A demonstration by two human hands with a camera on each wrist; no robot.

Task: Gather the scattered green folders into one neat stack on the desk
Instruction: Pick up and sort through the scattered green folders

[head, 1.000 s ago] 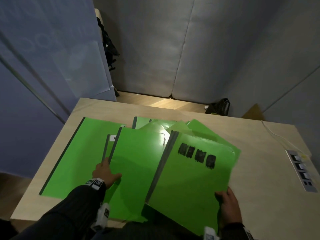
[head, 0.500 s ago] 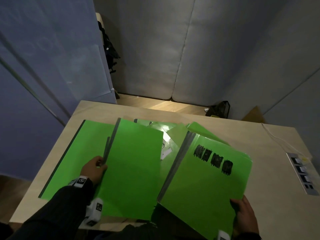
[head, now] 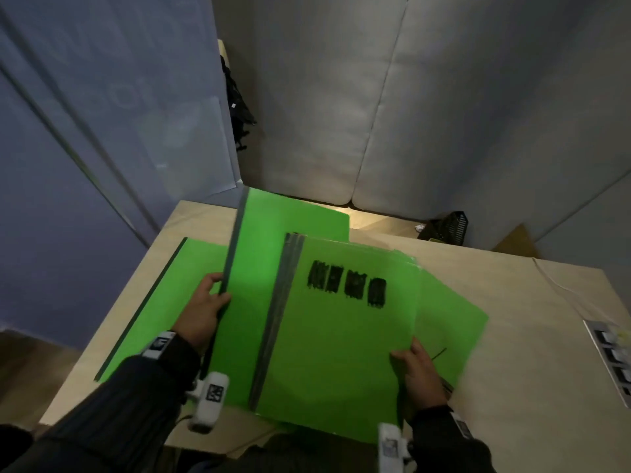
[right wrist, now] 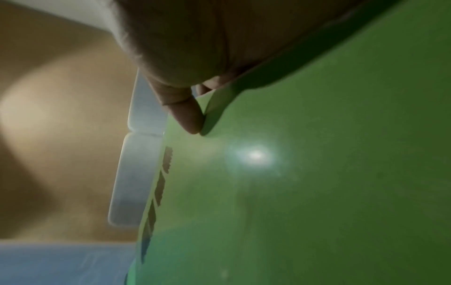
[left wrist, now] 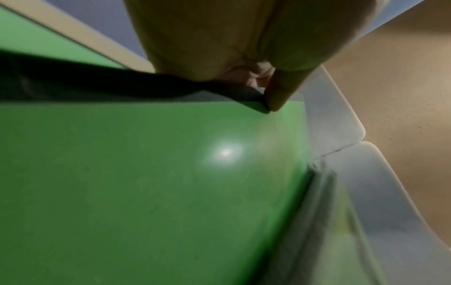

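Note:
Several green folders lie and hang over the wooden desk [head: 532, 353]. My left hand [head: 205, 310] grips the dark spine edge of a plain green folder [head: 273, 240], lifted and tilted up toward the back; its thumb presses the cover of that plain folder [left wrist: 171, 183]. My right hand [head: 418, 373] pinches the right edge of a bundle of folders whose top folder [head: 341, 353] bears black scribbled marks; the marked cover [right wrist: 305, 183] fills the right wrist view. Another green folder [head: 164, 302] lies flat at the left. One more folder [head: 450, 319] shows under the bundle at the right.
A grey socket panel [head: 611, 360] is set in the desk near its right edge, with a thin cable [head: 560, 285] beyond it. Padded grey wall panels [head: 375, 114] stand behind. A black mesh basket [head: 447, 227] sits on the floor past the desk.
My left hand has lifted its plain folder up and toward the back. My right hand has swung the marked bundle left, so it overlaps the plain folder.

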